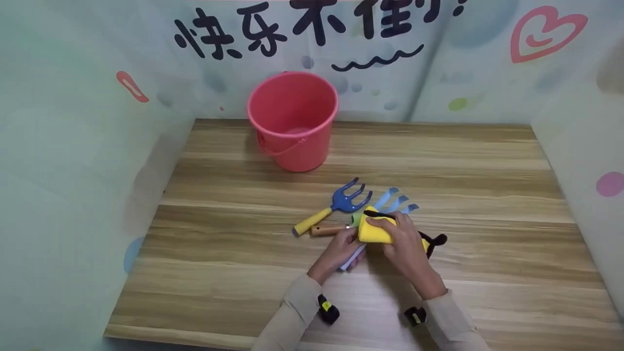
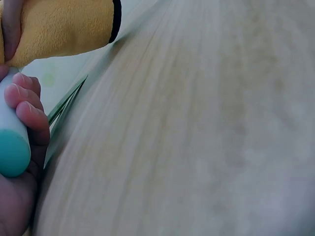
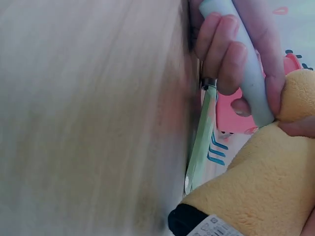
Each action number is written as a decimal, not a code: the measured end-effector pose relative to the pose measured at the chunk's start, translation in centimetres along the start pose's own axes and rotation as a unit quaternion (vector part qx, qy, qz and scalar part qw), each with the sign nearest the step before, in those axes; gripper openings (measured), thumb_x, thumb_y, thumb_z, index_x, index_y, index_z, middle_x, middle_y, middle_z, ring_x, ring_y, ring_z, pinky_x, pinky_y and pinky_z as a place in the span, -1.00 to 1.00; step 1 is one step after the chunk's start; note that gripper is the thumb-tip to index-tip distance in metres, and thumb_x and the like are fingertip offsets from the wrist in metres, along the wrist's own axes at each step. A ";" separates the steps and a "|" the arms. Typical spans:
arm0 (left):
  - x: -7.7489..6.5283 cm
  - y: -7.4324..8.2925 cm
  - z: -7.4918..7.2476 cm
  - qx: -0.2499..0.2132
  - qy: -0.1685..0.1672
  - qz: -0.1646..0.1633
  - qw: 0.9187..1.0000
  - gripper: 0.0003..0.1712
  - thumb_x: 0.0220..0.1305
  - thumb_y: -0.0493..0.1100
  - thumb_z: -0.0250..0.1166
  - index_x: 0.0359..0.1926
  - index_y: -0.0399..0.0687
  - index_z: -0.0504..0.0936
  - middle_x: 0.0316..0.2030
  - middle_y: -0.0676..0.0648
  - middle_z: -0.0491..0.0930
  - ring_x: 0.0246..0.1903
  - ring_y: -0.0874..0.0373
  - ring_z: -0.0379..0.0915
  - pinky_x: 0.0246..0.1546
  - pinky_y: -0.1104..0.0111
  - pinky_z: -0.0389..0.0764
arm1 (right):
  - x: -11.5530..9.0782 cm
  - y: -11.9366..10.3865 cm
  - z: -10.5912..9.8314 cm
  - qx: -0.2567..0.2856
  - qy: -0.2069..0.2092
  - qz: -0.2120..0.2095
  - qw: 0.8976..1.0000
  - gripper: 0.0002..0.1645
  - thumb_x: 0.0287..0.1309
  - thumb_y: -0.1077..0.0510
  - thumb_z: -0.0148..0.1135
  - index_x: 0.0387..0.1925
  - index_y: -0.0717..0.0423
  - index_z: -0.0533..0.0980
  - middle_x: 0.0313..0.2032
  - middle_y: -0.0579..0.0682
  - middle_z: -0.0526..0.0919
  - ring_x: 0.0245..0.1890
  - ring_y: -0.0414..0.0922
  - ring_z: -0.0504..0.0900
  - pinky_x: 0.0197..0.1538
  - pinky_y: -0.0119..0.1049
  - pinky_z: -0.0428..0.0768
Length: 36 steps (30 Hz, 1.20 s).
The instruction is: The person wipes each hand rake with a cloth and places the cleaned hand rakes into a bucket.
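Note:
My left hand (image 1: 339, 248) curls its fingers round the pale handle (image 3: 256, 98) of a light-blue hand rake (image 1: 390, 199). In the left wrist view the handle's teal end (image 2: 12, 153) pokes out below the fingers. My right hand (image 1: 405, 246) grips a yellow cloth (image 1: 374, 233) with black edging, bunched against the upper end of that handle. The cloth hides the rake's middle; its tines show beyond. Under the hands lies a green trowel (image 3: 201, 142) with a brown handle (image 1: 327, 230). A blue hand fork (image 1: 343, 201) with a yellow handle lies just left of the rake's tines.
A pink bucket (image 1: 304, 153) stands at the back of the wooden table (image 1: 234, 273), its handle hanging down in front. Printed fabric walls (image 1: 87, 170) rise at the back and both sides. A black wrist device (image 1: 328, 310) sits at each sleeve.

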<state>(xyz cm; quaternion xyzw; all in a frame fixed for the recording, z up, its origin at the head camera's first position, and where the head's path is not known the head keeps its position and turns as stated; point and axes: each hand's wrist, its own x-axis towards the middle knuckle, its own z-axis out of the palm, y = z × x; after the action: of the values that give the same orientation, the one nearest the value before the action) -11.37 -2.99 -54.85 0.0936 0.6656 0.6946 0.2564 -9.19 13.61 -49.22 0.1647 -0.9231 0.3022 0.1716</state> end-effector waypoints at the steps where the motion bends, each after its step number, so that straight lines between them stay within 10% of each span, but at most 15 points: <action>1: 0.2 -0.4 0.0 0.003 0.003 -0.003 1.000 -0.71 0.36 0.03 0.08 -0.03 0.00 0.52 -0.66 0.00 0.42 -0.79 0.23 0.28 -0.81 0.46 0.36 | 0.2 0.0 0.0 -0.005 -0.001 0.008 1.000 -0.32 -0.27 0.56 0.27 -0.09 -0.10 0.63 -0.22 0.15 0.51 -0.26 0.02 0.44 -0.25 -0.16 0.50; 14: 0.3 -0.7 0.2 -0.002 0.027 -0.017 0.999 -0.67 0.29 0.17 0.11 -0.03 0.18 0.53 -0.64 -0.02 0.44 -0.78 0.22 0.29 -0.82 0.44 0.37 | 1.4 -0.8 1.0 -0.065 0.048 0.047 0.996 -0.39 -0.24 0.55 0.23 -0.13 -0.05 0.65 -0.30 0.18 0.50 -0.37 0.06 0.41 -0.30 -0.16 0.41; 19: 0.4 -0.6 0.4 0.018 0.023 -0.015 0.999 -0.52 0.25 0.26 0.10 -0.18 -0.04 0.54 -0.67 0.02 0.44 -0.79 0.23 0.29 -0.83 0.45 0.37 | 2.0 -0.4 1.1 -0.080 0.067 0.060 0.993 -0.43 -0.18 0.50 0.29 -0.10 -0.04 0.63 -0.26 0.22 0.50 -0.35 0.08 0.42 -0.30 -0.12 0.42; 36: 0.4 -0.3 0.3 0.028 -0.006 -0.017 0.999 -0.49 0.29 0.22 0.08 -0.18 -0.17 0.52 -0.62 0.03 0.44 -0.76 0.24 0.30 -0.81 0.47 0.38 | 3.1 2.4 -0.3 -0.158 0.097 -0.018 0.982 -0.45 -0.35 0.51 0.43 -0.22 0.03 0.61 -0.34 0.23 0.49 -0.40 0.11 0.46 -0.40 -0.13 0.42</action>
<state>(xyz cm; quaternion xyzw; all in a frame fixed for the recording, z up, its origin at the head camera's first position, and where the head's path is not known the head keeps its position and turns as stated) -11.51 -2.55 -55.21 0.0937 0.6851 0.6704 0.2689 -12.87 15.03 -48.93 0.1214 -0.9351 0.1639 0.2899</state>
